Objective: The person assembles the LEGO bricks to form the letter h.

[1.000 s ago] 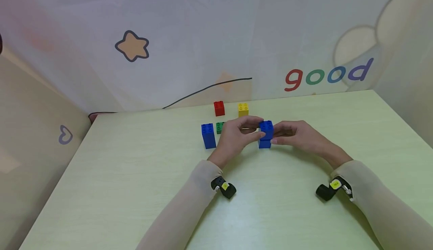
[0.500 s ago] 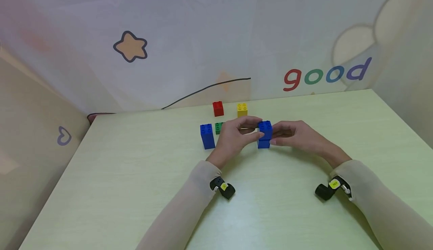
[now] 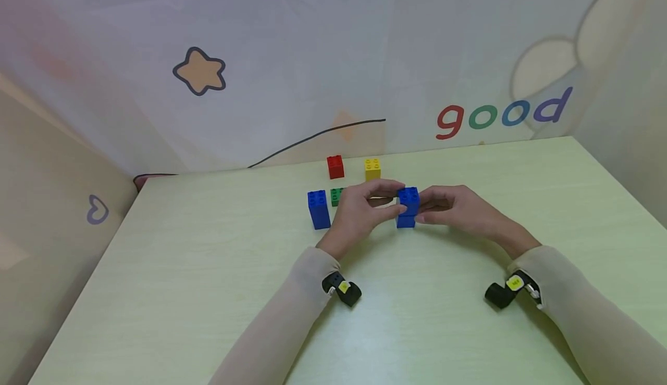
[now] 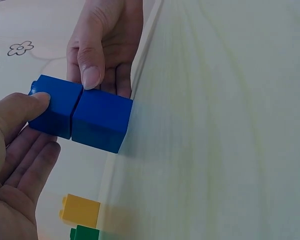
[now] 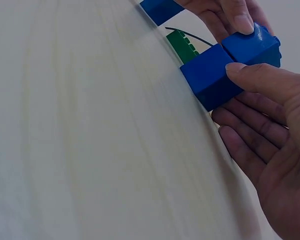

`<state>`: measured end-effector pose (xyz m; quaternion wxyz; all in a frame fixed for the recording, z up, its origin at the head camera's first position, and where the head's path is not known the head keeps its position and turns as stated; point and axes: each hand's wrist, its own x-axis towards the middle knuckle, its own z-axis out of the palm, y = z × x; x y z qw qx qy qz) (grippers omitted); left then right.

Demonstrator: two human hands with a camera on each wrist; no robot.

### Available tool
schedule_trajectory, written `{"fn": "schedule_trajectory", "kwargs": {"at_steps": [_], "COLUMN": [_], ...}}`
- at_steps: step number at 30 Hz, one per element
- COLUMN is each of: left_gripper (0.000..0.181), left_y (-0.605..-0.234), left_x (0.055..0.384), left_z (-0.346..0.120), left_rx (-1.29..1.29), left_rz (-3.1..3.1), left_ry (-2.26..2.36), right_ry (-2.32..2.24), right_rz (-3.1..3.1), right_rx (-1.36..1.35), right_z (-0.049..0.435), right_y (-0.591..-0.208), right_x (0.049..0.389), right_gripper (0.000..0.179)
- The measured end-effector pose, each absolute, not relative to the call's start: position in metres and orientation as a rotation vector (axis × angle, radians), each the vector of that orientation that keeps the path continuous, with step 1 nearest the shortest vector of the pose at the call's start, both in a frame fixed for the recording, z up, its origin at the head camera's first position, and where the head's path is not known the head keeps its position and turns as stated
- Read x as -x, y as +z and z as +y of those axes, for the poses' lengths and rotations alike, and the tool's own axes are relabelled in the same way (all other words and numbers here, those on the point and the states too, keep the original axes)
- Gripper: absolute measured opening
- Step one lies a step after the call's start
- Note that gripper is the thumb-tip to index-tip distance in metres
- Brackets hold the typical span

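Observation:
Two blue toy bricks stand one on top of the other right of the table's middle. My left hand (image 3: 359, 214) pinches the upper blue brick (image 3: 409, 201) between thumb and fingers. My right hand (image 3: 461, 211) holds the lower blue brick (image 3: 406, 222) from the right side, its thumb on the near face. In the left wrist view a thin dark seam runs between the upper brick (image 4: 57, 117) and the lower brick (image 4: 101, 120). Studs show on the upper brick's top. Whether the two are fully pressed together I cannot tell.
A taller blue block (image 3: 319, 210) stands left of my left hand. A green brick (image 3: 336, 196) is partly hidden behind that hand. Farther back, a red brick (image 3: 336, 167) and a yellow brick (image 3: 372, 169) sit near the table's (image 3: 208, 292) rear edge, before a printed backdrop (image 3: 292, 55).
Both hands keep their hold on the two blue bricks with almost no movement. The whole head view has shifted very slightly.

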<state>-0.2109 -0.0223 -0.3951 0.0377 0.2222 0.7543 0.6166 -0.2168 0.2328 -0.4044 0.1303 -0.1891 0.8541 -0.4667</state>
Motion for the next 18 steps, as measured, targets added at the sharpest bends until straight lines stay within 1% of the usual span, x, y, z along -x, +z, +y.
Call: {"fn": "schedule_trajectory", "kwargs": {"at_steps": [18], "left_gripper": [0.039], "left_y": [-0.396], "left_x": [0.2122], "left_z": [-0.0232], "left_rx": [-0.717], "left_rz": [2.339], "left_ry": [1.872], "right_ry": [-1.437], "right_rz": [2.44], "right_rx": [0.595], "right_z": [0.2332], "right_y": [-0.4055], "right_x": [0.2173], "right_gripper": [0.039]}}
